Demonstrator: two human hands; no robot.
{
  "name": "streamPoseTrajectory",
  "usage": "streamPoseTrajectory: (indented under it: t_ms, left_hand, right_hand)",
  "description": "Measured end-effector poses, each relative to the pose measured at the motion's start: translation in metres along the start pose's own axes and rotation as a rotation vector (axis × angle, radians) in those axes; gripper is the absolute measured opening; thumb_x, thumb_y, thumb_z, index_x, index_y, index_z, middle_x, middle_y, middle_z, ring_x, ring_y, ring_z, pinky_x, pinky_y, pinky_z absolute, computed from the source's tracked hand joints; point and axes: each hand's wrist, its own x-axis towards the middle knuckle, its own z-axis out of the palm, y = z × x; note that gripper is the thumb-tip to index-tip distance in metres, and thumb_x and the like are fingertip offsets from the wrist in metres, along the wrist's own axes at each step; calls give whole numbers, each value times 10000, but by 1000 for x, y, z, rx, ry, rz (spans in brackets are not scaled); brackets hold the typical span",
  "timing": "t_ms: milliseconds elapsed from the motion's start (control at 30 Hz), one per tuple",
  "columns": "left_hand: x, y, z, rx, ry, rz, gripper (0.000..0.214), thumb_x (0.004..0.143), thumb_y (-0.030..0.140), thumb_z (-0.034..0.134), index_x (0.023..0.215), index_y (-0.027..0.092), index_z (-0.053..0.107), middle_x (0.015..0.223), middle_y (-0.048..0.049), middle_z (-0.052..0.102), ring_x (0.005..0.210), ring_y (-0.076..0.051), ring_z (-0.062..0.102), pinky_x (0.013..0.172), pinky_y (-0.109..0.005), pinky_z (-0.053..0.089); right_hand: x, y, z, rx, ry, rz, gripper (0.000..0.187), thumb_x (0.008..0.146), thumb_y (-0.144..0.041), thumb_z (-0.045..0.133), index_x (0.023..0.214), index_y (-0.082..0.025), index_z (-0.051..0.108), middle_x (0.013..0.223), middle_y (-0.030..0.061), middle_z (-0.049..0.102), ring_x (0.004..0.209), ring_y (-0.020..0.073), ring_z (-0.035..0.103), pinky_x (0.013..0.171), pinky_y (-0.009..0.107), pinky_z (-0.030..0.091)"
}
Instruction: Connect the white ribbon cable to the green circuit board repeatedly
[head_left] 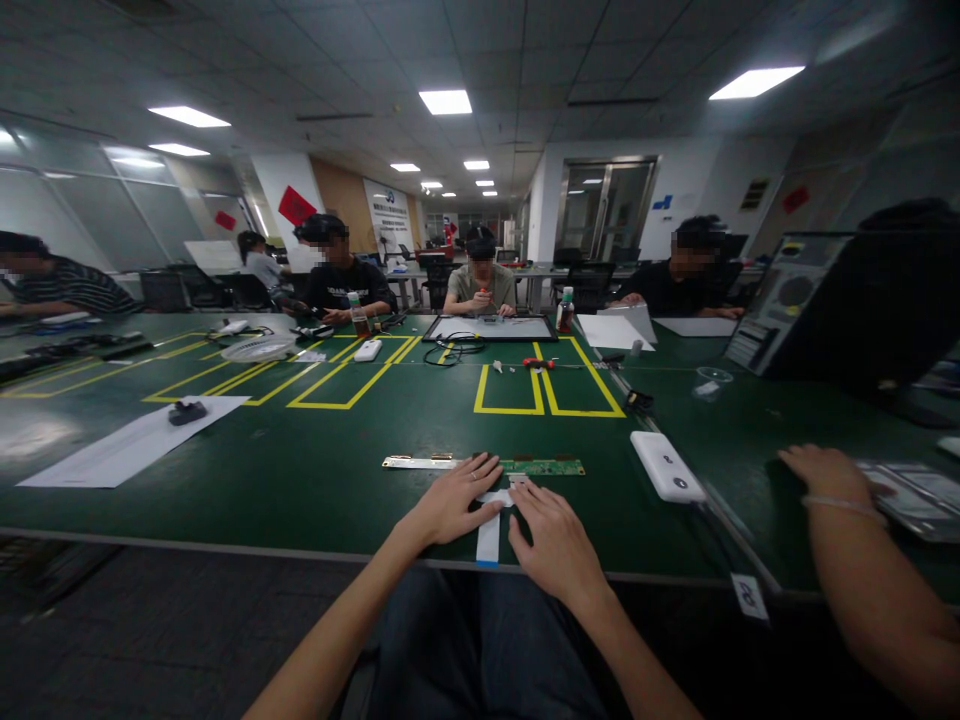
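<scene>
The left hand (pixel 455 500), spread wide, apparently steadies the slim green circuit board (pixel 546 467). Just before the board, the right hand (pixel 553 535), loosely spread, flanks the flat white ribbon cable (pixel 488 540).

I have a long green table (pixel 330 500) spread across my view, with a dark floor (pixel 150 640) below it, too dim for me to tell the material. Overhead I get a tiled ceiling (pixel 525 60) with bright lights (pixel 445 102), several trailing off toward the back. On my left runs a glass wall (pixel 75 205), then a white pillar (pixel 281 172) bearing a tilted red paper (pixel 297 206), a tan wall (pixel 337 185) and a white sign (pixel 386 215) too small for me to read. Right of centre I see metal-framed glass doors (pixel 611 210) beside a white wall (pixel 694 170). Dark chairs (pixel 251 290) and desks (pixel 536 270) stand beyond the table.
</scene>
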Motion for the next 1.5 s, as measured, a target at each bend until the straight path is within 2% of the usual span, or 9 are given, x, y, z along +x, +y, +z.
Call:
streamPoseTrajectory:
  t_ms: [400, 1000, 1167, 1500]
  left_hand:
    - [4, 2, 1, -12, -8, -2, 636, 1068, 573, 358, 1602, 232, 407, 1679, -57, 331, 1583, -241, 259, 1299, -455, 245]
    - [4, 6, -4, -53, 0, -33, 596, 1070, 564, 368, 1585, 274, 440, 1655, -41, 383, 1568, -243, 301, 1288, -471, 272]
    - [5, 6, -6, -54, -14, -46, 609, 1063, 586, 370, 1581, 275, 448, 1654, -36, 385, 1567, -240, 306, 1283, -463, 287]
    - [4, 7, -5, -58, 3, -49, 595, 1065, 574, 372, 1578, 283, 454, 1651, -31, 394, 1565, -238, 312, 1283, -455, 286]
  right_hand:
    - [-1, 0, 2, 11, -9, 5, 435, 990, -227, 502, 1403, -173, 628, 1448, 97, 630, 1398, 234, 529, 1195, 434, 380]
    - [1, -3, -2, -30, -19, 56, 467, 991, -244, 497, 1440, -169, 602, 1435, 100, 640, 1404, 278, 506, 1153, 452, 425]
    - [1, -4, -3, -48, -10, 77, 456, 977, -255, 525, 1419, -212, 628, 1426, 70, 649, 1415, 314, 482, 1135, 500, 424]
    - [1, -1, -4, -44, 21, 71, 438, 981, -250, 530, 1406, -256, 636, 1419, 49, 656, 1406, 298, 491, 1136, 487, 422]
